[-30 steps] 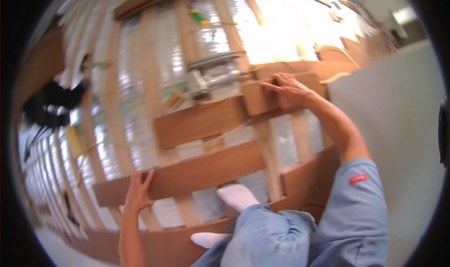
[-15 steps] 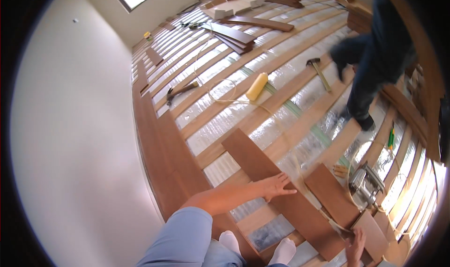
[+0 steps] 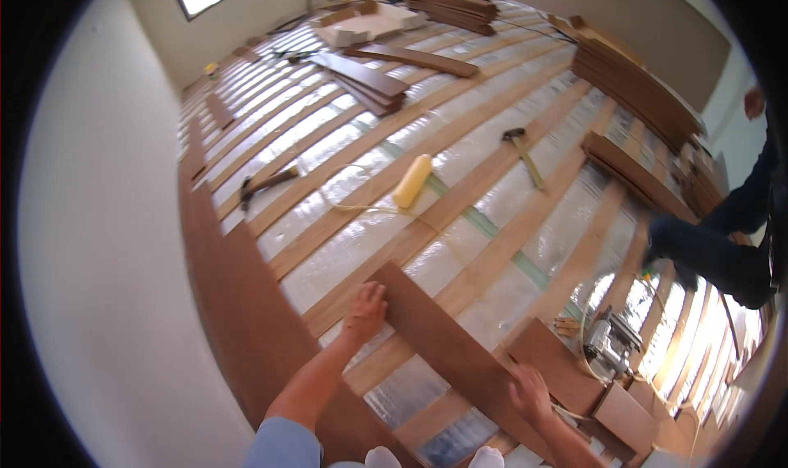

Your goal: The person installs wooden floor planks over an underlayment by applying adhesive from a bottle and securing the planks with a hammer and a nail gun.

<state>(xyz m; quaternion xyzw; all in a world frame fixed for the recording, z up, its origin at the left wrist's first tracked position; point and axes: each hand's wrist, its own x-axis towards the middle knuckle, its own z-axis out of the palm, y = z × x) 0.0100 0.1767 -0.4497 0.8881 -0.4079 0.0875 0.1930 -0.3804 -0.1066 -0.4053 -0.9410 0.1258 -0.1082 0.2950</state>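
Note:
A long brown floorboard (image 3: pixel 447 341) lies slantwise across the joists in front of me. My left hand (image 3: pixel 367 308) grips its left edge near the far end, fingers curled over. My right hand (image 3: pixel 529 390) holds the opposite edge nearer to me, the thumb partly hidden. Along the wall, to the left, runs a row of laid floorboards (image 3: pixel 246 304), with a gap of joists and silvery sheeting between it and the loose board. Shorter board pieces (image 3: pixel 558 365) lie just right of my right hand.
A metal nail gun (image 3: pixel 611 342) with a thin hose rests at the right. Farther off are a yellow bottle (image 3: pixel 413 181), two hammers (image 3: pixel 525 158) (image 3: pixel 267 185) and stacked planks (image 3: pixel 632 86). Another person's leg (image 3: pixel 710 259) is at the right edge. Joists (image 3: pixel 443 222) stand over shiny sheeting.
My left hand has gone from lying spread on the board to gripping its left edge. My right hand has come onto the board's right edge. The other person has moved right.

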